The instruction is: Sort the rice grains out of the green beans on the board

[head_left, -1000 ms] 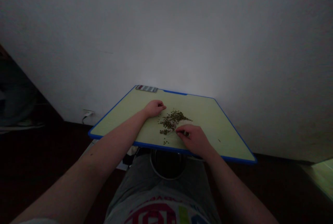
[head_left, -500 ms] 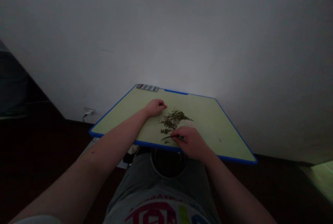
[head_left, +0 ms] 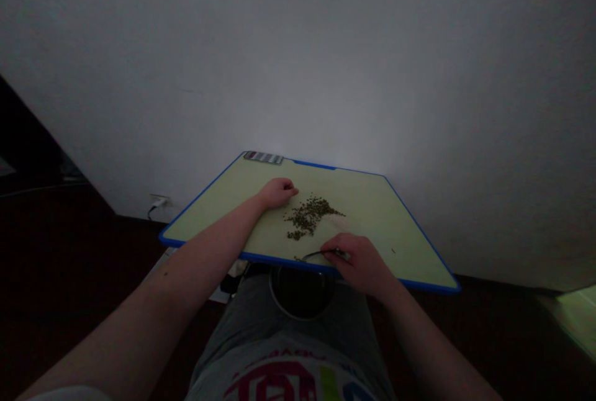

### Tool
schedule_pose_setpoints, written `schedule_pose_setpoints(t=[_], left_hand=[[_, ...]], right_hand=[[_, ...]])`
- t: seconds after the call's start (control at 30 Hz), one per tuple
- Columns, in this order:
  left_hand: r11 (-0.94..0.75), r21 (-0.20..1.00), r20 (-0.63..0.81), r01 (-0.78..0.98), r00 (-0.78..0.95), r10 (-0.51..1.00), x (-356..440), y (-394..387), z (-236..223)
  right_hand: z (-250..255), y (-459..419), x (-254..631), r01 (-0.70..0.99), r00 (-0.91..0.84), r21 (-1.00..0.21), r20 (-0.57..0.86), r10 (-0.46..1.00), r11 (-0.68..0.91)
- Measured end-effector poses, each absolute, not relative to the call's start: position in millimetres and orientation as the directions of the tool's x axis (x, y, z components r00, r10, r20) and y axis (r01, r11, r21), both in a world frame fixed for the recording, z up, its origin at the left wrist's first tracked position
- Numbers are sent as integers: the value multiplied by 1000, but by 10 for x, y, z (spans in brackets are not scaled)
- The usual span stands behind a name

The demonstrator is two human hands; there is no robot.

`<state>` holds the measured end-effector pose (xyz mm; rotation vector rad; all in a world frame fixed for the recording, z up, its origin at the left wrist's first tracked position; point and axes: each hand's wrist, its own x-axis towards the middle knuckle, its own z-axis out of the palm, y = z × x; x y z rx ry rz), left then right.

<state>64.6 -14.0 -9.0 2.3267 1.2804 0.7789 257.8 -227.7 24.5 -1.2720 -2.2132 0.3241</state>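
Observation:
A loose pile of small green beans (head_left: 307, 213) lies on a pale green folding tabletop with a blue rim (head_left: 372, 202). Against its right side is a patch of whitish grains (head_left: 333, 222), possibly rice. My right hand (head_left: 361, 261) grips a thin metal spoon (head_left: 314, 254), its tip down at a few stray beans by the front edge. My left hand (head_left: 278, 193) rests on the tabletop just left of the pile, fingers curled closed; whatever they hold, if anything, is hidden. Under the front edge, a round metal pot (head_left: 302, 295) sits at my lap, its inside dark.
A grey label strip (head_left: 263, 157) is on the tabletop's far left corner. The white wall (head_left: 316, 66) stands right behind the table. A plug with a cable (head_left: 158, 202) is in the wall at left. One small dark speck (head_left: 393, 251) lies on the right side.
My right hand has moved right and slightly toward me with the spoon, whose tip has come down to the stray beans near the front edge. My left hand has hardly moved.

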Motion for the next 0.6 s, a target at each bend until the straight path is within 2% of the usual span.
schedule_pose_setpoints(t=[0.43, 0.6], left_hand=[[-524, 569, 294, 634, 438, 850, 640, -137, -93], [-519, 575, 286, 633, 438, 852, 637, -130, -109]], right_hand=[[248, -2343, 2651, 730, -359, -473, 347, 866, 492], [271, -2259, 2504, 705, -383, -468, 381, 842, 533]])
